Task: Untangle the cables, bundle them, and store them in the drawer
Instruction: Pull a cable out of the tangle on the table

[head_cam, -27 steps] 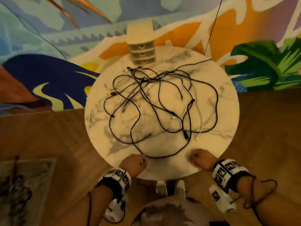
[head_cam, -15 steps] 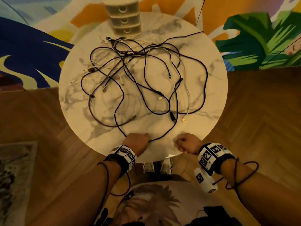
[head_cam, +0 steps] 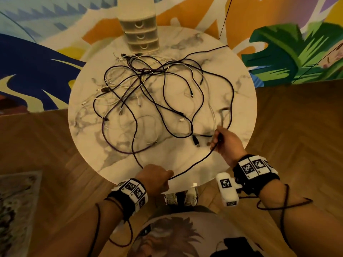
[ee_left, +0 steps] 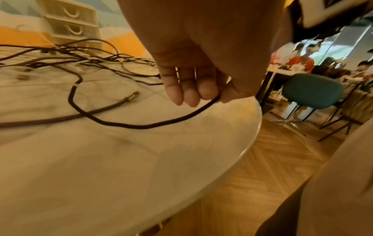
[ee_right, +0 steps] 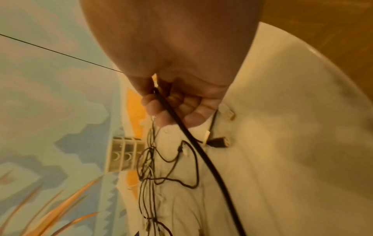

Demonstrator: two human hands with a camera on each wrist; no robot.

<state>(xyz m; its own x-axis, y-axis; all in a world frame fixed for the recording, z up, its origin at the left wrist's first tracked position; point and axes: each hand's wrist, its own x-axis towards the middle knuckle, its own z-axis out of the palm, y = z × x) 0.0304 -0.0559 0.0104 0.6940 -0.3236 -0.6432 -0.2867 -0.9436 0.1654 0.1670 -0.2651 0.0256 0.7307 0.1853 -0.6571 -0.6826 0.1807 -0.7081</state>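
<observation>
The round marble surface (head_cam: 239, 101) carries everything: it is the largest thing in front of me, with a wooden floor around it and a painted wall behind. At 12 o'clock on it stands the small drawer unit (head_cam: 142, 36), all its drawers closed, so storing comes last. From the centre out toward 9 and 3 o'clock sprawls the tangle of cables (head_cam: 148, 93), dark and white ones crossing each other, several plugs lying loose.

I have picked the outermost black cable (head_cam: 193, 165), which I judge the easiest to free because its loop runs along the near rim at 6 o'clock, clear of the knot. My right hand (head_cam: 225, 143), at about 4 o'clock, has its fingers curled around that cable where it rises from the surface. My left hand (head_cam: 154, 178), at 6 o'clock on the rim, pinches the same cable between thumb and curled fingers (ee_left: 181, 94), so a length of it hangs slack between both hands.
</observation>
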